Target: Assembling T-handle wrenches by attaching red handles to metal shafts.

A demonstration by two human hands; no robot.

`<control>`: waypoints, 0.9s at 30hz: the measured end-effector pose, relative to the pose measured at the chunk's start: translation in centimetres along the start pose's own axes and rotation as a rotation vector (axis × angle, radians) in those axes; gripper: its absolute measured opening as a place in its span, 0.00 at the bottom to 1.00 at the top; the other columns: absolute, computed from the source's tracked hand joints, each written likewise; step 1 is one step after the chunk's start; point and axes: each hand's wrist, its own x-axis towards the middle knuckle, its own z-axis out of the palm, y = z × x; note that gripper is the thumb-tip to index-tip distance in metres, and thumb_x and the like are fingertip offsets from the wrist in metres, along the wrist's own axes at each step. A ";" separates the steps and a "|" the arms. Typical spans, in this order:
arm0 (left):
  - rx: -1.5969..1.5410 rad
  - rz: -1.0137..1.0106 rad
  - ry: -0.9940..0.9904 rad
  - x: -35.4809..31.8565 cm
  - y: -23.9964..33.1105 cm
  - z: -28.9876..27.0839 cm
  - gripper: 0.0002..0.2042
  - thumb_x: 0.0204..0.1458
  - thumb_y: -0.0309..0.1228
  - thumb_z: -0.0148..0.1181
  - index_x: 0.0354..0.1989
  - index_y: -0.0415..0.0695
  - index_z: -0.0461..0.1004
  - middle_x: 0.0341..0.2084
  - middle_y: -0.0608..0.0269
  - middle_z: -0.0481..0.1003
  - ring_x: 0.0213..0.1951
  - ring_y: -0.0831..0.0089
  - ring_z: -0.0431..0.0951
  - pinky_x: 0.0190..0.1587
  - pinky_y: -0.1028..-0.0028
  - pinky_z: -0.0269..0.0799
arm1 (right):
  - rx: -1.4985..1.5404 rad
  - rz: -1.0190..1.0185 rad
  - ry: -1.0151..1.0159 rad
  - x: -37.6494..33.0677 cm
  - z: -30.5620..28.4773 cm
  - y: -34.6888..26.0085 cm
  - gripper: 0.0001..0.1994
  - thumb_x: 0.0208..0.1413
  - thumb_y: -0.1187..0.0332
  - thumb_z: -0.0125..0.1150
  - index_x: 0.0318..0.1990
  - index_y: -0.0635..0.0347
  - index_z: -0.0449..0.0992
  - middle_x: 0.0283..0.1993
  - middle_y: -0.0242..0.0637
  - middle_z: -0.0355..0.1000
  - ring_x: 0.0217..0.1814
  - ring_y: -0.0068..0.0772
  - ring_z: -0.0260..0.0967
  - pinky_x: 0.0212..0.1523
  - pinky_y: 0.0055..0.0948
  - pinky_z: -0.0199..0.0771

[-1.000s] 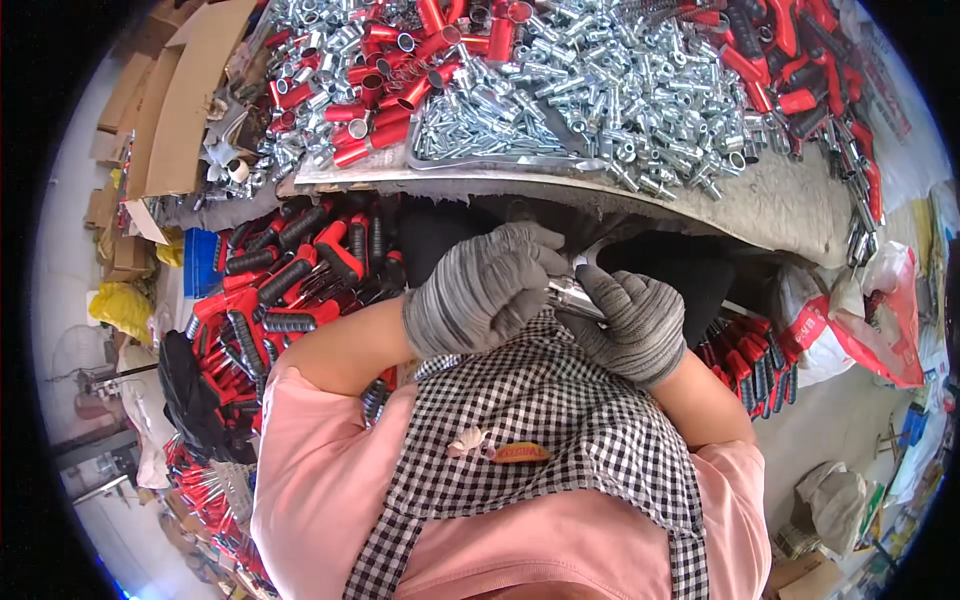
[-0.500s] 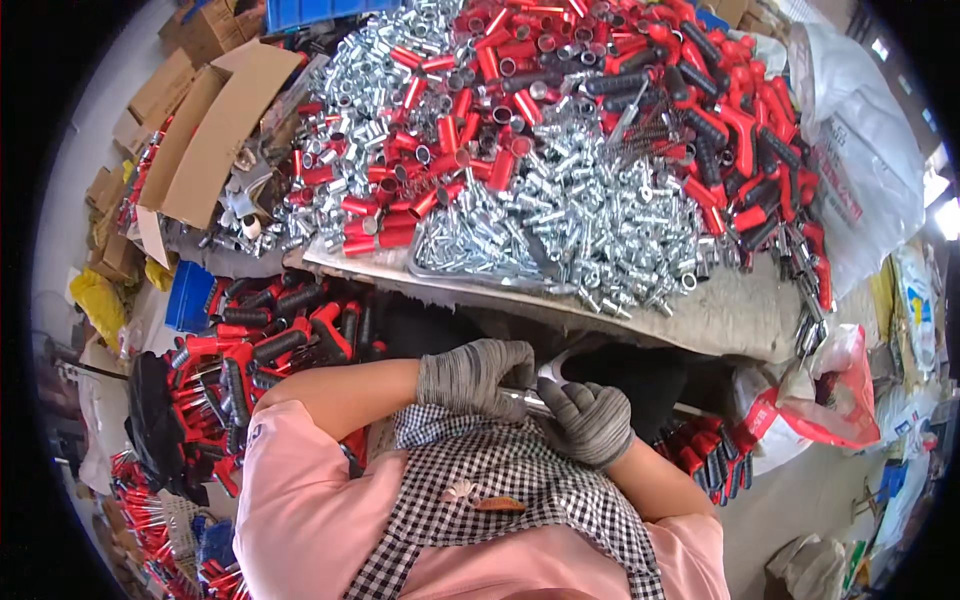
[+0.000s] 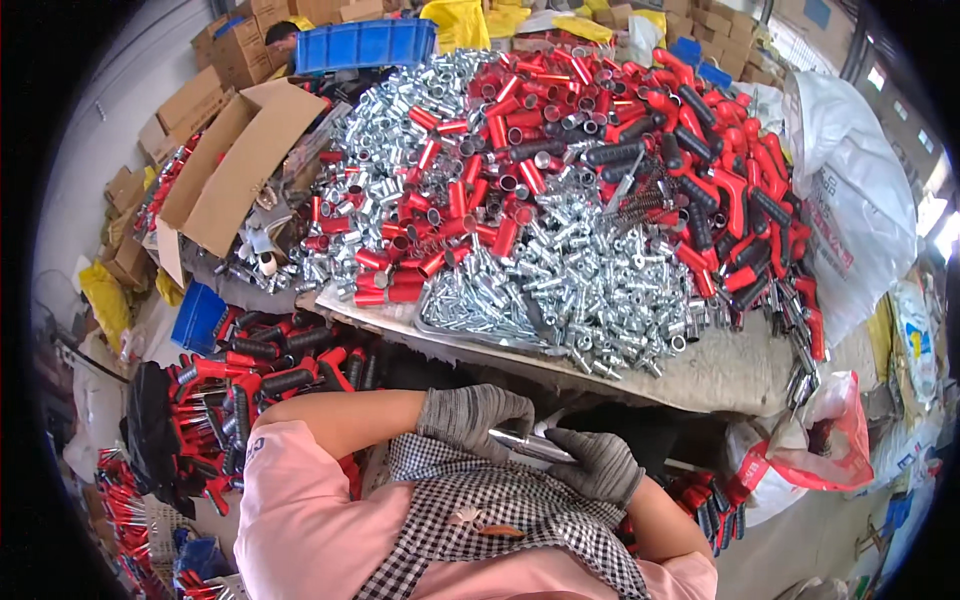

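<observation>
Below the table edge, close against the checked apron, both gloved hands grip a shiny metal tube: left hand curled around one end, right hand wrapped around the other. It looks rigid, slick and fairly light; the ends give the best hold.

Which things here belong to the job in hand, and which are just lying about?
In hand:
left hand
right hand
shiny metal tube

Lying about:
pile of silver fittings
red sleeves
cardboard box
blue crate
white sack
</observation>
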 end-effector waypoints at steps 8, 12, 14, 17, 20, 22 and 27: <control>0.149 -0.046 0.137 0.4 0.3 0.4 0.14 0.42 0.35 0.60 0.36 0.41 0.71 0.28 0.51 0.73 0.33 0.53 0.75 0.36 0.61 0.71 | 0.080 0.065 0.009 0.1 -0.5 -0.3 0.27 0.46 0.64 0.63 0.56 0.64 0.69 0.44 0.53 0.73 0.47 0.52 0.73 0.47 0.37 0.73; 0.176 0.013 0.166 0.8 -0.1 0.2 0.11 0.43 0.32 0.59 0.34 0.41 0.72 0.28 0.51 0.73 0.32 0.54 0.76 0.35 0.63 0.71 | 0.015 -0.072 0.102 0.1 0.1 1.0 0.30 0.48 0.61 0.62 0.59 0.62 0.65 0.40 0.54 0.74 0.43 0.55 0.73 0.43 0.43 0.74; 0.185 0.037 0.169 1.0 -0.6 -0.1 0.10 0.43 0.32 0.59 0.33 0.42 0.72 0.27 0.52 0.74 0.32 0.55 0.76 0.34 0.63 0.71 | 0.025 -0.073 0.113 0.3 -0.4 0.8 0.30 0.48 0.61 0.61 0.59 0.62 0.65 0.40 0.54 0.74 0.42 0.55 0.73 0.42 0.43 0.74; 0.165 0.053 0.140 1.3 -0.4 -1.0 0.10 0.43 0.33 0.60 0.31 0.42 0.72 0.27 0.55 0.74 0.31 0.59 0.76 0.33 0.65 0.71 | 0.065 -0.042 0.114 0.5 -1.2 -0.1 0.29 0.47 0.64 0.62 0.58 0.63 0.66 0.41 0.54 0.74 0.43 0.54 0.73 0.43 0.41 0.74; 0.122 0.025 0.084 1.4 -0.6 -1.8 0.10 0.42 0.34 0.61 0.31 0.42 0.72 0.27 0.57 0.75 0.30 0.61 0.76 0.33 0.66 0.71 | 0.036 -0.022 0.114 0.9 -1.2 -0.5 0.28 0.47 0.63 0.62 0.57 0.62 0.67 0.39 0.54 0.74 0.41 0.54 0.74 0.41 0.41 0.74; 0.105 0.004 0.059 1.6 -0.4 -2.4 0.11 0.42 0.35 0.62 0.32 0.42 0.72 0.27 0.57 0.75 0.30 0.62 0.76 0.33 0.67 0.71 | -0.021 -0.033 0.124 1.1 -1.1 -0.6 0.29 0.49 0.60 0.61 0.58 0.60 0.66 0.36 0.53 0.75 0.37 0.54 0.74 0.38 0.44 0.75; 0.189 -0.074 0.033 2.2 1.2 -3.7 0.15 0.41 0.36 0.64 0.36 0.42 0.72 0.31 0.55 0.75 0.33 0.61 0.77 0.36 0.66 0.72 | -0.012 -0.026 0.226 1.3 -0.6 0.0 0.28 0.50 0.59 0.61 0.58 0.59 0.66 0.37 0.51 0.75 0.36 0.52 0.75 0.37 0.42 0.75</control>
